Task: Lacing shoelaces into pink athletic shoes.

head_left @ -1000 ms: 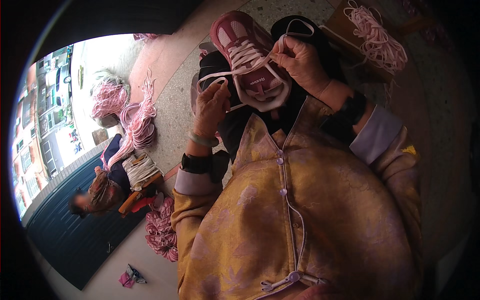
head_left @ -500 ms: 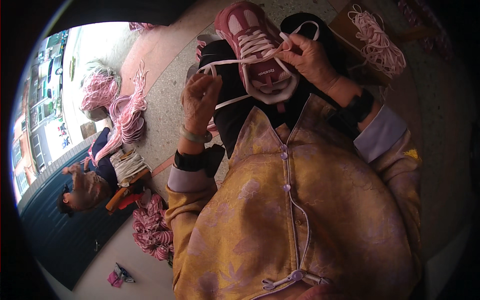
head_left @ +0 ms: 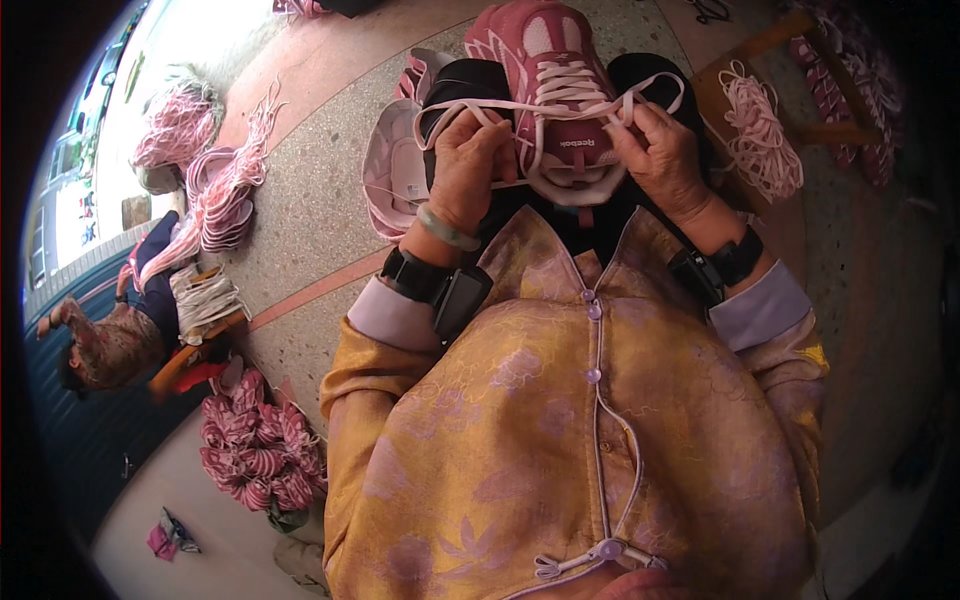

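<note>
A dark pink and white sneaker point(head_left: 548, 32) lies across my lap, toe pointing away and ankle opening toward me. White laces point(head_left: 570, 82) cross its front. To its left, my left hand point(head_left: 468, 172) is closed on a lace that loops up around its fingers. On the other side, my right hand point(head_left: 662, 158) pinches a lace by the tongue, and a loop rises above the fingers. A stretch of lace runs between both hands over the shoe. What the left fingertips do is partly hidden.
More pink shoe pieces point(head_left: 390, 175) lie left of my lap. A bundle of pale laces point(head_left: 760, 135) rests on a wooden stool point(head_left: 715, 85) at right. Pink lace heaps point(head_left: 180, 125) and a pile of pink shoe parts point(head_left: 260, 440) are at left, near another seated person point(head_left: 115, 345).
The view has shifted, so the shoe appears farther right. My left hand has come closer to the shoe. My right hand has lowered toward the tongue, still pinching lace.
</note>
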Action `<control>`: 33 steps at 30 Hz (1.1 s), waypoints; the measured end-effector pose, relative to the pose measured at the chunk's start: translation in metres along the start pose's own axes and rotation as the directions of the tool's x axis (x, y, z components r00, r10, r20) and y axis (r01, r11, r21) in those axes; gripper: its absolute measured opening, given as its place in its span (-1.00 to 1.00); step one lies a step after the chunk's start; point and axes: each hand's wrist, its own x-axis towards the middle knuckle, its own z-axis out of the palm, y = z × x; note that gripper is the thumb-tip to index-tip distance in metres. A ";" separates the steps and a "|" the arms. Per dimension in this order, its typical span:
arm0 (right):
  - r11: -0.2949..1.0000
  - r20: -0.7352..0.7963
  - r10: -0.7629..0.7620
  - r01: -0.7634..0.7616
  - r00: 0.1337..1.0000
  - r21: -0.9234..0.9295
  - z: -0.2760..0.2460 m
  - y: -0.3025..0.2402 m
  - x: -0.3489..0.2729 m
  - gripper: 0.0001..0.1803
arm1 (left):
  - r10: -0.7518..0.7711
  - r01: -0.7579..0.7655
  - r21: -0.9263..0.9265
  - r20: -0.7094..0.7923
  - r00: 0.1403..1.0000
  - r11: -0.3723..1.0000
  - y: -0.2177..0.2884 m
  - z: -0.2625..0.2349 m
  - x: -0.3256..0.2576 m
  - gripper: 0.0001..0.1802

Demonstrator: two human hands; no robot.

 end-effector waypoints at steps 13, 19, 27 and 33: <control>0.978 0.118 0.159 -0.173 0.980 0.119 -0.008 0.015 0.000 -0.87 | 0.136 -0.126 0.190 -0.045 0.990 0.974 -0.005 0.014 0.012 -0.85; 0.990 0.094 0.119 -0.125 0.988 0.061 -0.008 0.013 -0.002 -0.85 | 0.168 -0.155 0.248 -0.032 0.985 0.956 -0.017 0.012 0.020 -0.87; 0.938 0.074 0.308 -0.315 0.949 0.145 -0.019 -0.001 -0.004 -0.74 | 0.555 -0.396 0.917 0.356 0.752 -0.053 -0.011 0.021 0.022 -0.87; 0.944 0.037 -0.281 0.283 0.959 -0.171 -0.004 -0.020 0.013 -0.86 | 0.064 -0.071 0.455 0.030 0.997 0.888 -0.001 0.022 0.031 -0.83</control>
